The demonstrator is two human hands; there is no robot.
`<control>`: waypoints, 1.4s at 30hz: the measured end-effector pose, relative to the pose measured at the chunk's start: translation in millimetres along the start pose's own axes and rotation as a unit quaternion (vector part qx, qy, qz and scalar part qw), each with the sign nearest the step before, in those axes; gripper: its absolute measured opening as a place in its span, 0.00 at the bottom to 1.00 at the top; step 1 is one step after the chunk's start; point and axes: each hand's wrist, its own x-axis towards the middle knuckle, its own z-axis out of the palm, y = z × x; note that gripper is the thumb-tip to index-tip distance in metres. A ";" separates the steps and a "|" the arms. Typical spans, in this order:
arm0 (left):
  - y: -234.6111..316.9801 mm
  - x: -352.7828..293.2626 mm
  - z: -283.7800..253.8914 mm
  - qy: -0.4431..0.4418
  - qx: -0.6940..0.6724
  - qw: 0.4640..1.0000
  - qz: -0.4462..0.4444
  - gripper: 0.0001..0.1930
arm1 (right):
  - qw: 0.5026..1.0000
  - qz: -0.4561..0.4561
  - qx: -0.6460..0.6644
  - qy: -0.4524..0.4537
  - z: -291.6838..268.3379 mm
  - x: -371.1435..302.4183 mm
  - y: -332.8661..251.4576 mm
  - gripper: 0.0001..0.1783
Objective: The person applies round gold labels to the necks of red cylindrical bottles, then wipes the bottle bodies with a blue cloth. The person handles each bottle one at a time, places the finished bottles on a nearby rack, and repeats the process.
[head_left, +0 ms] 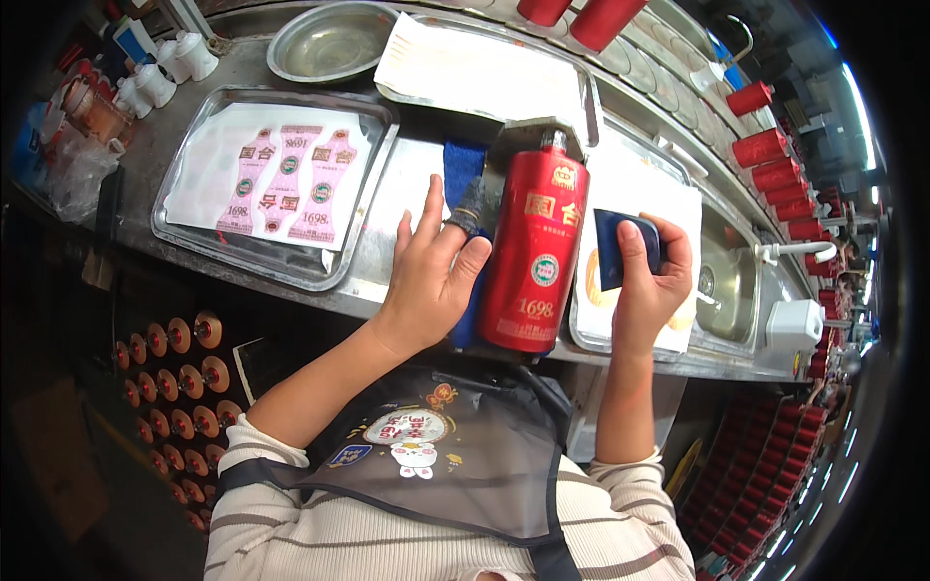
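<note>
A red bottle (528,232) with gold lettering and a small green-and-white emblem lies in front of me, its neck pointing away. Blue cloth (465,169) shows along its left side. My left hand (426,281) is beside the bottle's left side with fingers spread, its thumb close to the red surface. A dark fitting (466,215) shows by its fingers; how it is attached I cannot tell. On the other side of the bottle, my right hand (654,290) grips a flat dark-blue scraper (610,254) between thumb and fingers, apart from the bottle.
At left, a metal tray (325,281) holds a sheet of pink printed decals (286,184). Behind are a round metal basin (329,44) and a tray with white paper (475,68). A sink (727,290) with a white faucet (799,251) is at right. Red bottles (760,148) line the far right.
</note>
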 end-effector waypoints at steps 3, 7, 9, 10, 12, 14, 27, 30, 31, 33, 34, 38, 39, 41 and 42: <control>9.9 -3.5 -2.6 0.021 -0.046 0.998 0.025 0.25 | 0.906 -0.229 -0.161 -0.319 27.1 9.2 -49.0 0.14; 20.9 -8.4 -9.5 0.010 -0.098 0.995 -0.013 0.23 | 0.867 -0.365 -0.213 -0.264 64.6 61.5 -25.9 0.13; 15.9 -15.4 -11.6 -0.004 -0.097 0.995 -0.003 0.23 | 0.876 -0.374 -0.223 -0.209 63.3 73.8 -27.3 0.12; 16.5 -15.8 -10.9 0.004 -0.080 0.997 0.019 0.23 | 0.887 -0.362 -0.226 -0.176 57.6 73.9 -31.9 0.11; 20.2 -14.6 -10.3 0.010 -0.061 0.997 0.053 0.23 | 0.956 -0.209 -0.163 -0.125 35.0 41.5 -33.8 0.10; 27.9 -10.0 -7.1 -0.009 -0.064 0.995 0.076 0.24 | 0.974 -0.145 -0.142 -0.103 22.8 5.5 -24.9 0.12; 48.2 67.5 4.1 -0.006 0.177 0.965 0.191 0.21 | 0.999 0.001 0.017 0.036 2.7 -2.6 14.8 0.11; 61.3 53.7 -5.2 -0.076 0.253 0.938 0.225 0.18 | 0.999 -0.032 -0.018 0.022 -4.9 0.8 13.7 0.11; 65.4 48.9 -10.3 -0.113 0.253 0.932 0.235 0.17 | 0.999 -0.046 -0.027 0.007 -6.1 2.3 12.7 0.11; 67.0 32.0 -15.1 -0.150 0.248 0.930 0.227 0.17 | 0.990 -0.130 -0.046 -0.033 -1.5 7.6 4.6 0.11; 68.2 20.7 -19.5 -0.164 0.245 0.930 0.222 0.17 | 0.982 -0.170 -0.057 -0.050 2.5 11.1 -3.7 0.11; 45.9 -40.0 -23.0 -0.139 0.149 0.968 0.149 0.20 | 0.926 -0.299 -0.151 -0.175 25.7 25.2 -25.0 0.13; 39.7 -54.1 -19.6 -0.132 0.140 0.975 0.111 0.21 | 0.890 -0.378 -0.170 -0.188 30.9 28.0 -24.0 0.15; 33.1 -76.6 -13.1 -0.117 0.115 0.985 0.053 0.23 | 0.837 -0.444 -0.215 -0.237 31.8 18.1 -31.2 0.15; 32.0 -86.2 -10.1 -0.114 0.101 0.988 0.036 0.23 | 0.834 -0.436 -0.202 -0.269 25.4 4.1 -34.6 0.14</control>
